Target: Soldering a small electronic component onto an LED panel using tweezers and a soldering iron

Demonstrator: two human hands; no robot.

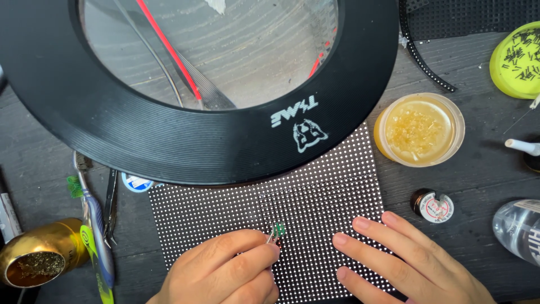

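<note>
Panel, black dotted grid, lies flat on desk. Left hand pinches a thin tool at the small green part mid-panel. Right hand flat on panel's right edge, fingers spread. Ring magnifier overhangs panel's top; flux jar sits right of it.

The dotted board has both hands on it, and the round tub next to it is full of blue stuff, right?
Not quite. In the head view the round tub holds yellow, amber-coloured stuff, not blue. The rest holds: the left hand pinches a thin tool over the dotted board, and the right hand lies flat on it.
</note>
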